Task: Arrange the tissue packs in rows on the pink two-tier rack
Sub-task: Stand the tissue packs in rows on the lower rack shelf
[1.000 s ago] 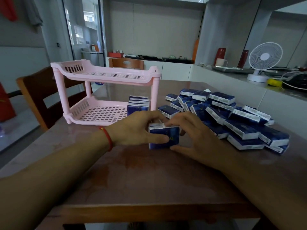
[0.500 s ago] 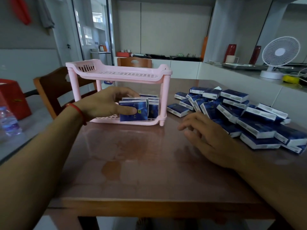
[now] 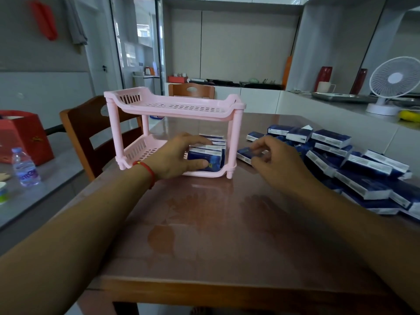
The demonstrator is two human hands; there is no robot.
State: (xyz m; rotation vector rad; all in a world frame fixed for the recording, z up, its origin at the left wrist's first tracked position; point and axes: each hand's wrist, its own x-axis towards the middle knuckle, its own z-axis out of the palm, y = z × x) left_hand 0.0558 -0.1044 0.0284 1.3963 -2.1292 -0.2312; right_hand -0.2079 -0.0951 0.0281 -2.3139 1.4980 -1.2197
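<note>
Item: pink two-tier slotted plastic rack, stood on the glossy brown wooden table, top tier bare, lower tier holding a few dark-blue, white-edged tissue packs at its right end. Left hand: reached into the lower tier, thumb on the near face and fingers curled over the top of the front stack of tissue packs, which is set on edge just inside the near right post. Right hand: nearer the loose pile of blue tissue packs spread to the rack's right; fingers bent, fingertips touching a single flat tissue pack at the pile's left edge, whether pinched cannot be told. Governing relation: that pack lies directly ahead of the right fingertips, long axis running from far left to near right, just beside the rack's right post, so a short leftward carry is judged sufficient. Change against the frame half a second earlier: the left hand's stack is now seated on the tier, and the right hand, then resting flat on the table, is now reached forward onto the pack.
</note>
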